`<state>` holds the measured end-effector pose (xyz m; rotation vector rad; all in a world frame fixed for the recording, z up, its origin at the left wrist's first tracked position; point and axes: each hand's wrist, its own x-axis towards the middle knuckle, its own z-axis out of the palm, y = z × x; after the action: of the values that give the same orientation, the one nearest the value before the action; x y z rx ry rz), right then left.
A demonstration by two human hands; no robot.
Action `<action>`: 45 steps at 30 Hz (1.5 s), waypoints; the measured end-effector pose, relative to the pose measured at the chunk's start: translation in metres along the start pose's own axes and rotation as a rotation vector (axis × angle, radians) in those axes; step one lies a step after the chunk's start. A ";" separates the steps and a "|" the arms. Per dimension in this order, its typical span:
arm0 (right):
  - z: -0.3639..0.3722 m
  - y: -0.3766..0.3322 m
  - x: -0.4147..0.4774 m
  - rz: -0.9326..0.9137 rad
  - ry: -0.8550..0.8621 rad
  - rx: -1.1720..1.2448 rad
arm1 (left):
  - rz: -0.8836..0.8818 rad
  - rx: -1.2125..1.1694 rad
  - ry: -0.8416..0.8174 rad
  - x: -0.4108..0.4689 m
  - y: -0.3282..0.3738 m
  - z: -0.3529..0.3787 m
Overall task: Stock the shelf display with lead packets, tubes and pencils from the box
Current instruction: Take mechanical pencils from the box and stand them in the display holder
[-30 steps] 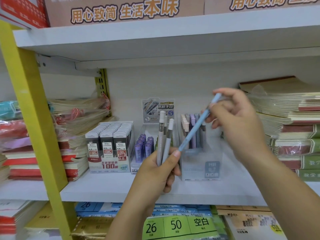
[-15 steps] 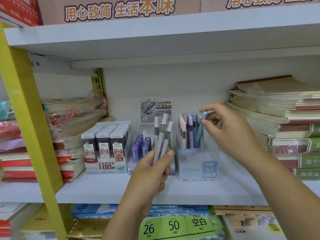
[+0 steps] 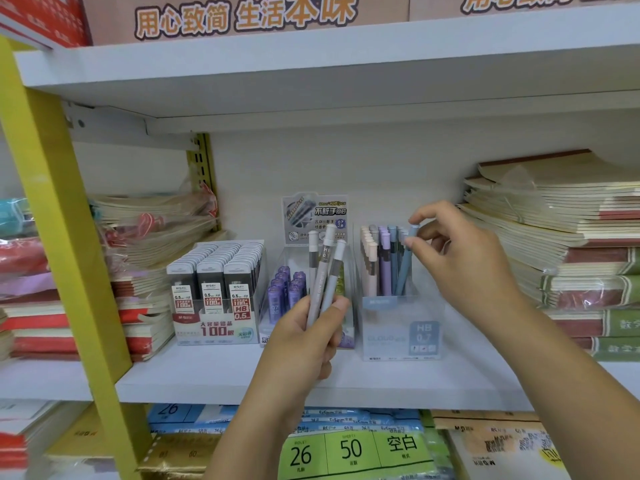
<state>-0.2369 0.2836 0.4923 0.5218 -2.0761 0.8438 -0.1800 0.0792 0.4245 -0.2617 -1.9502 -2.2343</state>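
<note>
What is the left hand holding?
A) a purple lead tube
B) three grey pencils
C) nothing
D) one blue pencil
B: the left hand grips three grey pencils upright, while the right hand pinches the blue pencil.

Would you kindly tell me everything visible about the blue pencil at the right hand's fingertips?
The blue pencil is slim, dusty blue, matte plastic by its look. It stands in the clear display box, at the right end of the pencil row, top leaning right. The right hand pinches its cap end between thumb and forefinger.
</note>
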 end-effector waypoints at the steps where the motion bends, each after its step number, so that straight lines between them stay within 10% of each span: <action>1: 0.001 0.000 0.000 -0.004 0.009 -0.011 | 0.006 0.004 -0.004 0.000 0.000 0.000; 21: 0.015 0.010 0.003 0.053 -0.103 -0.244 | 0.011 0.001 -0.029 -0.003 0.003 0.004; 26: -0.003 -0.018 0.000 -0.084 -0.028 -0.048 | 0.026 0.005 -0.055 -0.005 0.005 0.007; 32: -0.001 -0.045 -0.010 0.096 -0.350 0.468 | 0.044 0.018 -0.161 -0.006 0.002 0.017; 45: -0.034 -0.024 0.007 0.009 0.204 0.561 | 0.045 -0.007 -0.060 -0.002 0.002 0.003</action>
<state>-0.2081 0.2917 0.5220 0.6874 -1.6459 1.4326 -0.1772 0.0817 0.4265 -0.3742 -1.9462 -2.2300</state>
